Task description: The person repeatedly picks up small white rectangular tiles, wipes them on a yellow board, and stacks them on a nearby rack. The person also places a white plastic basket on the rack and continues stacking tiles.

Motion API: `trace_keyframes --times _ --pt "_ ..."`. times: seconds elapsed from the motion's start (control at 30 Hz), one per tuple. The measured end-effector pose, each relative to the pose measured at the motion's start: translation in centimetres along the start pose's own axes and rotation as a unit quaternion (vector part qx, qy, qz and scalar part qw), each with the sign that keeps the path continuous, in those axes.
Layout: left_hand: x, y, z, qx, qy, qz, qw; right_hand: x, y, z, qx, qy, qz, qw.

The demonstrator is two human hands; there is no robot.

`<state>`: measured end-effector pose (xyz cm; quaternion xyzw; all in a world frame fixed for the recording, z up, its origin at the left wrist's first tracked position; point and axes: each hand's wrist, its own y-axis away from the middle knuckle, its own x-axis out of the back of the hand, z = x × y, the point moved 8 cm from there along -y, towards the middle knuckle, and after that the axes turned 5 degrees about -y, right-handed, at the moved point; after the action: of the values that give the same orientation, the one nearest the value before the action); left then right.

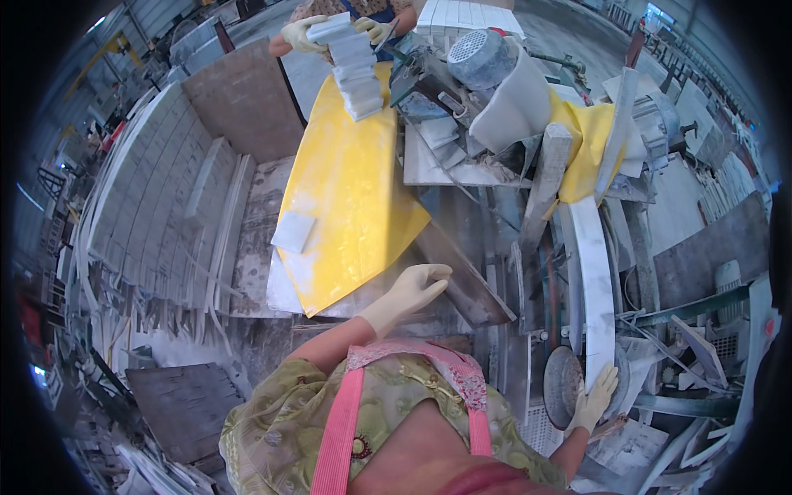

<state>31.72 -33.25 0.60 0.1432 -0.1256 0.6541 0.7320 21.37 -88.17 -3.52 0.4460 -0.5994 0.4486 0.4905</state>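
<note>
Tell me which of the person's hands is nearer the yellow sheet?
Left. The left hand hovers open just off the yellow sheet at its lower corner; the right hand rests far right on a round metal part.

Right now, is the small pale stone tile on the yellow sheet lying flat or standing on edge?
Flat: the small pale stone tile shows its broad face upward on the yellow sheet, left of the left hand.

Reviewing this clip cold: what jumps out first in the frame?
The bright yellow sheet spread over the worktable at centre, with a small pale tile on its left edge. The person's gloved left hand hovers at its lower corner; the right hand rests by a round wheel at lower right. Opposite, a co-worker's gloved hands hold a stack of pale tiles.
</note>
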Motion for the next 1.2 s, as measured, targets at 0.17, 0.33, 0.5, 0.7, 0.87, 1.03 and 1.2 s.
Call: trace_keyframes --times 0.17,0.33,0.5,0.7,0.87,1.03,1.2 --pt "-2.0 0.0 0.6 0.015 0.008 -0.022 1.0 1.4 -0.1 -0.2 0.018 -0.026 0.014 0.999" --pt "-3.8 0.0 1.9 0.023 0.035 -0.038 0.998 3.1 -1.6 -3.1 0.092 0.007 0.099 0.991" --pt "-3.7 0.5 2.6 0.021 0.013 -0.031 0.999 2.0 -3.5 -6.0 0.118 0.049 0.059 0.99" --pt "-3.1 2.2 0.8 0.132 0.069 -0.022 0.989 2.0 -4.6 -6.6 0.134 0.054 0.053 0.988" --pt "-2.5 3.1 1.2 0.144 0.066 -0.007 0.987 0.8 -6.4 -6.1 0.137 0.028 0.067 0.988" --pt "-2.0 3.2 1.1 0.131 0.049 -0.011 0.99 2.1 -8.0 -4.7 0.099 0.014 0.035 0.994" --pt "-2.2 2.7 0.8 0.108 0.111 -0.051 0.987 6.4 -10.0 -6.2 -0.071 -0.064 -0.017 0.995"
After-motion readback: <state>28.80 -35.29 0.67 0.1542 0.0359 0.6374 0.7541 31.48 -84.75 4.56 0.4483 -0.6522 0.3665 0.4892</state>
